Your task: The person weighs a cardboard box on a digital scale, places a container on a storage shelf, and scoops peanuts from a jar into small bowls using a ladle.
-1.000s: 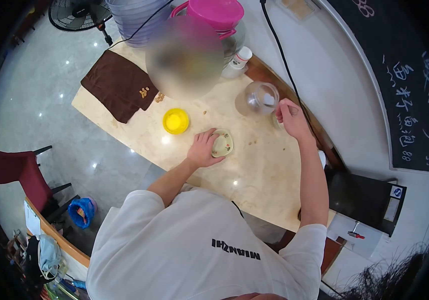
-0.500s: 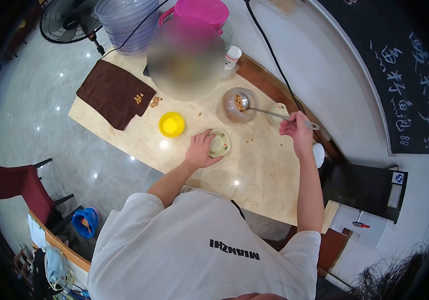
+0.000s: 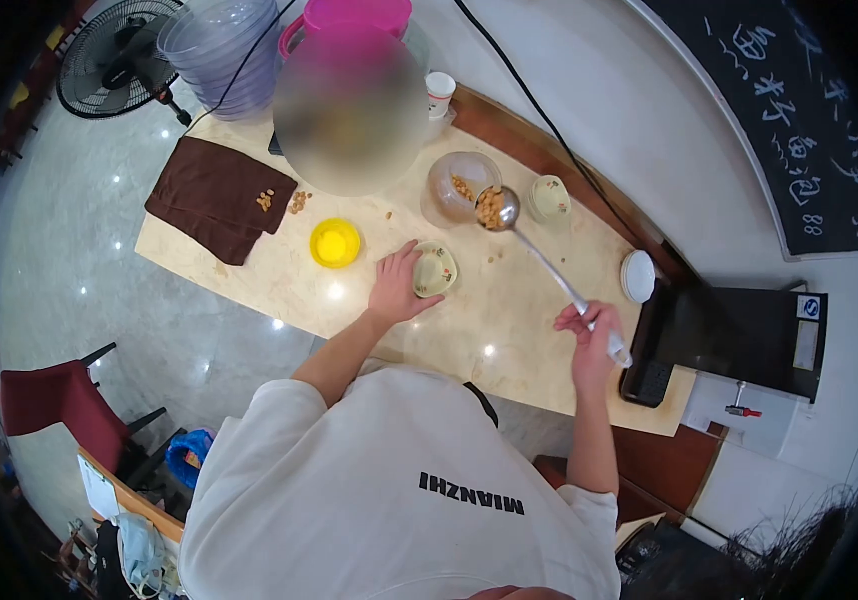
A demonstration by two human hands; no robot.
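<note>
My right hand [image 3: 592, 338] grips the handle of a long metal ladle [image 3: 551, 266]. Several light-brown nut-like pieces [image 3: 490, 208] fill the ladle's scoop. That scoop is beside the rim of a clear round tub [image 3: 437, 200], where more of the same pieces lie at the bottom. With thumb and fingers, my left hand [image 3: 395, 287] holds the side of a small pale floral bowl [image 3: 436, 268] on the table. Nothing shows inside this bowl.
A yellow dish [image 3: 335, 243] stands left of my left hand. Brown cloth [image 3: 214, 195] with several pieces on it covers the table's left end. Stacked small bowls [image 3: 550, 198], white dishes [image 3: 638, 276] and a black appliance [image 3: 739, 325] are to the right; a paper cup [image 3: 439, 92] stands behind.
My right hand has come down toward me, drawing the ladle out of the tub with pieces in its scoop. My left hand stays on the small bowl. The whole view has shifted slightly.
</note>
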